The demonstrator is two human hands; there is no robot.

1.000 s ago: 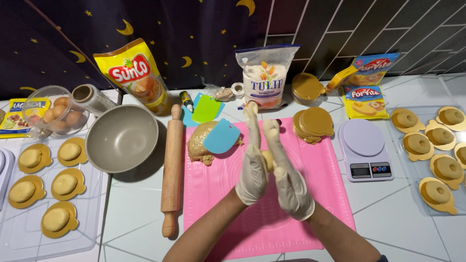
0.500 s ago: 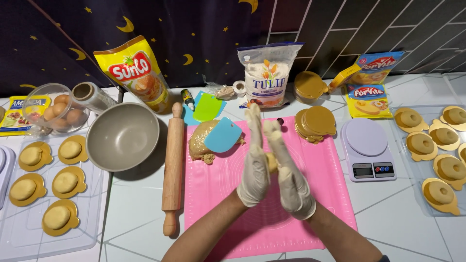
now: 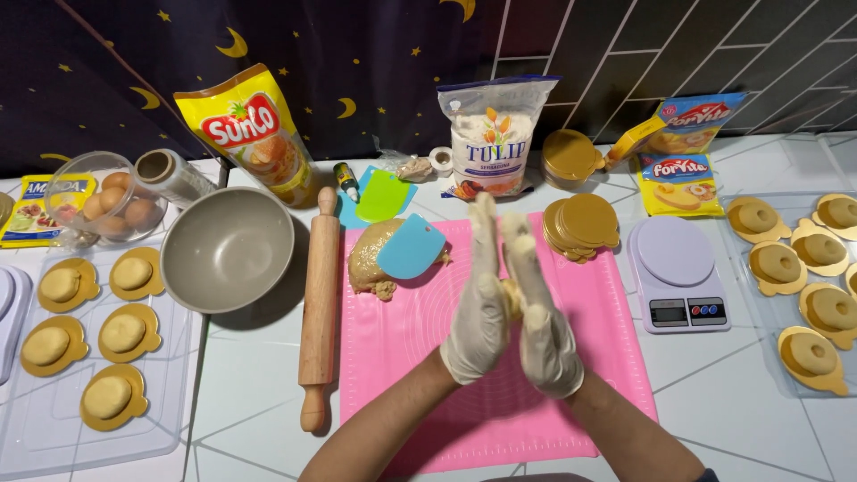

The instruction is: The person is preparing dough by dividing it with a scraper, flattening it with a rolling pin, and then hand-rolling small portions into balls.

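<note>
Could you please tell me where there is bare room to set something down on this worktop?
Bare patches: white counter below the rolling pin and bowl, and below the scale. The pink mat's lower left is bare. Crowded: both side trays and the back row.

Taking the pink mat (image 3: 428,393) as the landmark: straight behind its far edge stands a clear plastic bag of white flour (image 3: 489,134), upright, with a blue printed panel on its front. Behind the mat's far left corner leans a tall yellow pouch (image 3: 254,132) with a red label patch, tilted to the left. Far off to the mat's left, at the table's edge, lies a flat yellow packet (image 3: 34,207) with a blue band, partly hidden by a clear tub. Behind the mat's far right corner lie two yellow-and-blue sachets (image 3: 683,156), one overlapping the other. Just right of the mat sits a lilac kitchen scale (image 3: 678,278) with a small grey screen (image 3: 668,311), unreadable.
</note>
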